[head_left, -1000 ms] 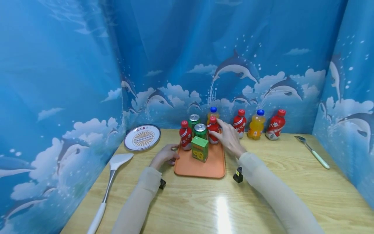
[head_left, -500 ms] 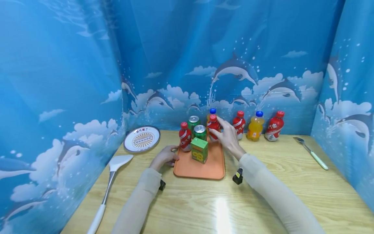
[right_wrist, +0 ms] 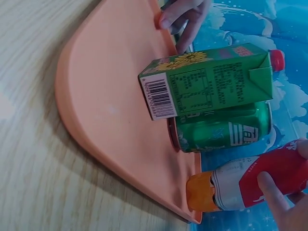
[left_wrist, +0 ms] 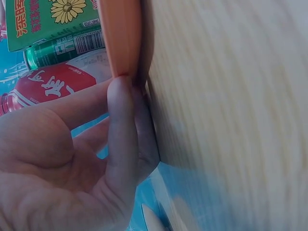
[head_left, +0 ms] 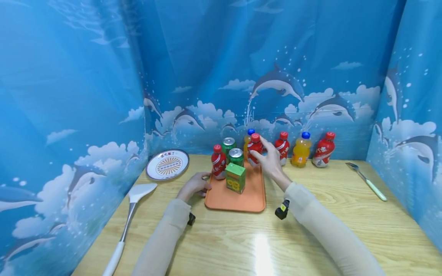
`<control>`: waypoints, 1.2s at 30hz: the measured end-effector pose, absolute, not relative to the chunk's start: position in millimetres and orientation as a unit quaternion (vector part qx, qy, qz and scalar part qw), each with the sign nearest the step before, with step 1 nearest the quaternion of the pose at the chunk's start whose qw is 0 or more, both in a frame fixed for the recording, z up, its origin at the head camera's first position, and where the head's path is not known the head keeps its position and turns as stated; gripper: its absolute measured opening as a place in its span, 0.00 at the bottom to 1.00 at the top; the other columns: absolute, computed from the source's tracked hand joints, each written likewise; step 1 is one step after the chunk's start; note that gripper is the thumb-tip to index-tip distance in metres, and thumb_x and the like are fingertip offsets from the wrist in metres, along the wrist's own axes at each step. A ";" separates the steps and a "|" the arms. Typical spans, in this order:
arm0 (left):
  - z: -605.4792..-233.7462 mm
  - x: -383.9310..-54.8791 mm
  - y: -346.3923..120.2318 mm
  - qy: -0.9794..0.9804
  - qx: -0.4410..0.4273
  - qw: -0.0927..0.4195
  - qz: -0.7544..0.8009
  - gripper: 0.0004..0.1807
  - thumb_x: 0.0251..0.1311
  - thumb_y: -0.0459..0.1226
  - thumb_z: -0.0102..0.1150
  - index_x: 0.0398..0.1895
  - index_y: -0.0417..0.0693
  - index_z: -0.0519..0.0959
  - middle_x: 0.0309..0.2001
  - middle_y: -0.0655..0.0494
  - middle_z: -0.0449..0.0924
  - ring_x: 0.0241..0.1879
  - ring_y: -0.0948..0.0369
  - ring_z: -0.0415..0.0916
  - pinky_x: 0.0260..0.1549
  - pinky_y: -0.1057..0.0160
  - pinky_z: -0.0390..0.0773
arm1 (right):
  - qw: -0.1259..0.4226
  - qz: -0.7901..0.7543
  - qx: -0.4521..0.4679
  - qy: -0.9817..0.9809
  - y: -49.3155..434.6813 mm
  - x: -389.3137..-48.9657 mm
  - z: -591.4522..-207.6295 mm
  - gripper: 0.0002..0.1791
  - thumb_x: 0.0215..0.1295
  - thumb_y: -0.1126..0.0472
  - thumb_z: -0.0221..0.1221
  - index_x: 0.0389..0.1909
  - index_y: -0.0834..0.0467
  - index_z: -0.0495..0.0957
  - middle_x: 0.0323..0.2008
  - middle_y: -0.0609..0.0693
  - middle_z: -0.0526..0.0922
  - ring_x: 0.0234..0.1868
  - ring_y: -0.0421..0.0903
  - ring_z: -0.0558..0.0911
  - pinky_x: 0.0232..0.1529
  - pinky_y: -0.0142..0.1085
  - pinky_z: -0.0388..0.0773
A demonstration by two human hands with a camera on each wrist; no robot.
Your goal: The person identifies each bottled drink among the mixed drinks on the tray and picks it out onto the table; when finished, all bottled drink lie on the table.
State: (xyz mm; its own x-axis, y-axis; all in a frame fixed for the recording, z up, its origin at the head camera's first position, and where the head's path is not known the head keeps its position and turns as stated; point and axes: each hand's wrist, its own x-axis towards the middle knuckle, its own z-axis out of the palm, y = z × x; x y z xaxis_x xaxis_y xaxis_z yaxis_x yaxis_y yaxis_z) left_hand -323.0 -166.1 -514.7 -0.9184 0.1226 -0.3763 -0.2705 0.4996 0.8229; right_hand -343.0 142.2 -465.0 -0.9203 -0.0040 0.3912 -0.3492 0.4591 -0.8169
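My right hand (head_left: pixel 272 159) grips a red drink bottle (head_left: pixel 254 147) round its upper part, over the back right of the orange tray (head_left: pixel 235 203). In the right wrist view, the lower end of this bottle overlaps an orange drink bottle (right_wrist: pixel 199 192) behind it. My left hand (head_left: pixel 194 185) holds the tray's left rim, the thumb over the edge. On the tray stand a green drink carton (head_left: pixel 236 178), two green cans, the front one (head_left: pixel 236 156) partly hidden by the carton, and another red bottle (head_left: pixel 218 163) at the left.
Right of the tray stand a red bottle (head_left: pixel 282 147), an orange drink bottle (head_left: pixel 301 151) and another red bottle (head_left: pixel 324 151). A small green-handled utensil (head_left: pixel 371 186) lies far right. At left are a patterned plate (head_left: pixel 168 165) and a long white spatula (head_left: pixel 127 224). Dolphin-print curtains border the table.
The red bottle in my right hand has risen slightly and moved a little right, uncovering more of the orange bottle behind it. My left hand stays at the tray's rim.
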 end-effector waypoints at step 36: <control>-513.2 -322.8 -166.7 0.848 -0.044 0.197 0.491 0.43 0.60 0.24 0.61 0.81 0.45 0.63 0.41 0.44 0.82 0.24 0.63 0.77 0.20 0.71 0.82 | 0.112 0.584 0.056 -0.802 208.5 -312.1 -454.0 0.40 0.71 0.56 0.67 0.80 0.55 0.63 0.74 0.66 0.71 0.61 0.63 0.79 0.36 0.39 0.92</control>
State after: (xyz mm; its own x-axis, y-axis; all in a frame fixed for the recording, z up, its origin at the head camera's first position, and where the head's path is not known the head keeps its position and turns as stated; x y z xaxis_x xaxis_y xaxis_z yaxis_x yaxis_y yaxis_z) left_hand -322.8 -166.7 -513.2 -0.9185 0.1193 -0.3770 -0.2675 0.5146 0.8146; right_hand -312.1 208.5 -454.0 -0.9688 0.0416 0.2444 -0.2198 0.3126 -0.9241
